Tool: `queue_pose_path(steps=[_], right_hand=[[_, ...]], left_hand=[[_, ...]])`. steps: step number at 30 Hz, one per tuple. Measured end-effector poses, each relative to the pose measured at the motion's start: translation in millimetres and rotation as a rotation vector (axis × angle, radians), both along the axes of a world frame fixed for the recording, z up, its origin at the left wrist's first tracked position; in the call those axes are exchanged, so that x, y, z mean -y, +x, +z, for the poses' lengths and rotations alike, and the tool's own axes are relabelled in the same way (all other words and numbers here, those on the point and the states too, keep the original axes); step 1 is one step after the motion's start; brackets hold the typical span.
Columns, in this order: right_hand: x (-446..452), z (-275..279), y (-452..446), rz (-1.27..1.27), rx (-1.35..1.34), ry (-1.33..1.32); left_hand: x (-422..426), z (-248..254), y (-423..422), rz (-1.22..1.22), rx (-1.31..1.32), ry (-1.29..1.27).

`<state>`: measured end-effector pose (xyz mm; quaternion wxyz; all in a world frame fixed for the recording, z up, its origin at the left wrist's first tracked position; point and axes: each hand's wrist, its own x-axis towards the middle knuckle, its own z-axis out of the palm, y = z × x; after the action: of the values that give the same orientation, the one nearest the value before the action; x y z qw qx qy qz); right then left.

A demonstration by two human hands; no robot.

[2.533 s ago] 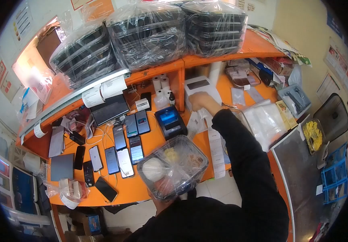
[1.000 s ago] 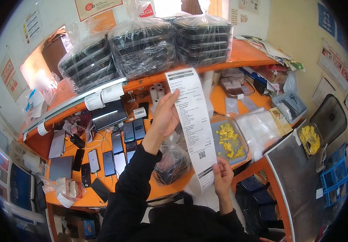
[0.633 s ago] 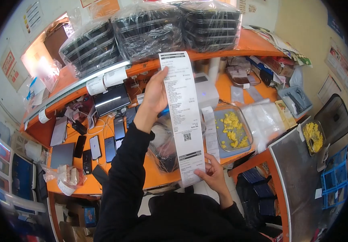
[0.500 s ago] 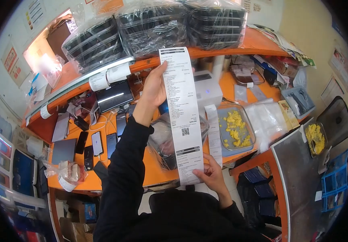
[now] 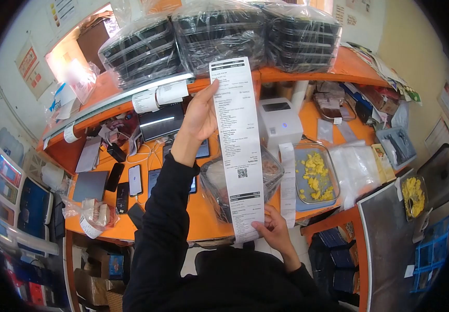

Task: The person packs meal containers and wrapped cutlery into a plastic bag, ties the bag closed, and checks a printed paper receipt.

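A long printed receipt [image 5: 241, 145] is stretched upright before me, with lines of small text and a QR code. My left hand [image 5: 201, 115] grips its upper left edge, thumb on the printed face. Lower down, my right hand [image 5: 276, 232] pinches the right edge near the bottom end. Behind the receipt, partly hidden by it, sits a black container wrapped in clear plastic [image 5: 216, 184]. Another paper strip [image 5: 287, 182] hangs below the white label printer [image 5: 281, 125], just right of the receipt.
Stacks of plastic-wrapped black trays [image 5: 219, 39] stand on the raised shelf. Several phones, including a lit one [image 5: 134, 179], lie on the orange desk [image 5: 123, 223] at left. On the right are a glass dish of yellow food [image 5: 315, 177] and clear plastic bags [image 5: 360, 169].
The view has shifted slightly, so the desk and shelf appear farther right. Both hands keep their hold on the receipt, which stays almost in the same place in view.
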<state>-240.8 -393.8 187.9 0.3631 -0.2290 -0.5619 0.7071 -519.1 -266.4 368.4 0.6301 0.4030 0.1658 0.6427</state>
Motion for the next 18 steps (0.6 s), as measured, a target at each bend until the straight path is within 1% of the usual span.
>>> queue_pose_path(steps=[4, 9, 13, 16, 18], right_hand=[[-1, -3, -6, 0.035, 0.028, 0.035], [0, -9, -13, 0.06, 0.029, 0.047], [-2, -11, -16, 0.079, 0.038, 0.057], [-5, -9, -15, 0.107, 0.057, 0.032], [-8, -14, -17, 0.09, 0.029, 0.064]], left_hand=[[10, 4, -2, 0.058, -0.028, 0.008], [17, 5, -10, 0.028, -0.037, 0.034], [15, 2, -13, 0.071, -0.084, 0.066], [23, 6, -13, 0.082, -0.024, 0.043], [25, 8, -13, 0.124, -0.043, 0.035]])
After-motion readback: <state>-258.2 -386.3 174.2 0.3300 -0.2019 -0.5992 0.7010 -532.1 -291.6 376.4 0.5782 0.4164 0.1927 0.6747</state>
